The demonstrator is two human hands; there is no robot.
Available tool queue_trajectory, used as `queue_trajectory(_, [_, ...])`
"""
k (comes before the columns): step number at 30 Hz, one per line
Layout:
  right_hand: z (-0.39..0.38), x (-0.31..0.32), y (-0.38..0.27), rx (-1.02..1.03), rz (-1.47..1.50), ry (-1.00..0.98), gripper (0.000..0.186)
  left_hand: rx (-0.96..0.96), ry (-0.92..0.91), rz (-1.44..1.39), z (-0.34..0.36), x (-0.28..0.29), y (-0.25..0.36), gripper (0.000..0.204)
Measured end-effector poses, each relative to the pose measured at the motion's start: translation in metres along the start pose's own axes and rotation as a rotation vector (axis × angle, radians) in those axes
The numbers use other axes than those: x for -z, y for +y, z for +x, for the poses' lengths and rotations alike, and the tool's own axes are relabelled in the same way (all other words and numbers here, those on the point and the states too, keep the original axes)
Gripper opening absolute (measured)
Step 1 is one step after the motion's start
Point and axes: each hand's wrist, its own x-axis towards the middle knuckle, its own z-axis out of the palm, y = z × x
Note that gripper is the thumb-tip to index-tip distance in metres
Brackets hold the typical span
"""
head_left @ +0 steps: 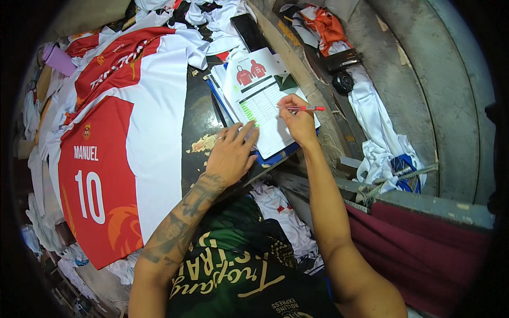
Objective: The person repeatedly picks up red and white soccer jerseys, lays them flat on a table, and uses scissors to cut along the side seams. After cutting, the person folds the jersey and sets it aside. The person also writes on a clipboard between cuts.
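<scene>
My right hand (298, 121) is closed round a red pen (307, 108), its tip over the paper sheet (271, 139). On the sheet are a picture of two red jerseys and a table with green-marked rows. Beneath it lies a stack of papers on a blue folder (281, 155). My left hand (231, 152) rests with fingers spread at the sheet's lower left edge, its fingertips near the green marks. To the left, a red and white jersey (159, 106) is spread out on the dark table (199, 119).
A black phone (248, 32) lies beyond the papers. White cloth scraps (220, 21) are heaped at the back. A purple tumbler (58, 59) stands far left. To the right are a black tape measure (342, 82), an orange cloth (326, 29) and white fabric (376, 116) beside a wooden ledge.
</scene>
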Motion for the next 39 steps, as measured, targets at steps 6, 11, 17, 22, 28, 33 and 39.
queue_trajectory(6, [0.024,-0.028,0.040,-0.187,0.199,-0.098,0.008,0.032,-0.016,0.037,0.038,-0.030,0.016,0.074])
queue_trajectory(11, [0.015,-0.033,0.054,-0.167,0.239,-0.057,0.010,0.086,-0.066,0.011,0.038,-0.032,0.017,0.076])
queue_trajectory(17, [0.023,-0.035,0.026,-0.102,-0.031,-0.063,0.007,0.096,-0.048,0.017,0.039,-0.031,0.019,0.077])
queue_trajectory(22, [0.014,-0.003,0.001,0.166,-0.348,0.010,0.013,0.111,-0.030,-0.071,0.039,-0.021,0.020,0.074])
queue_trajectory(28, [-0.027,0.032,-0.008,-0.155,-0.758,-0.360,0.037,0.264,0.295,-0.272,-0.034,0.005,-0.023,0.055])
queue_trajectory(33, [-0.021,0.015,-0.043,-0.152,-0.674,0.237,0.032,0.670,0.411,0.046,-0.234,0.032,-0.119,0.056])
queue_trajectory(39, [-0.121,-0.206,-0.106,0.425,-0.405,-0.277,0.050,1.347,0.464,0.531,-0.546,0.054,-0.229,0.070])
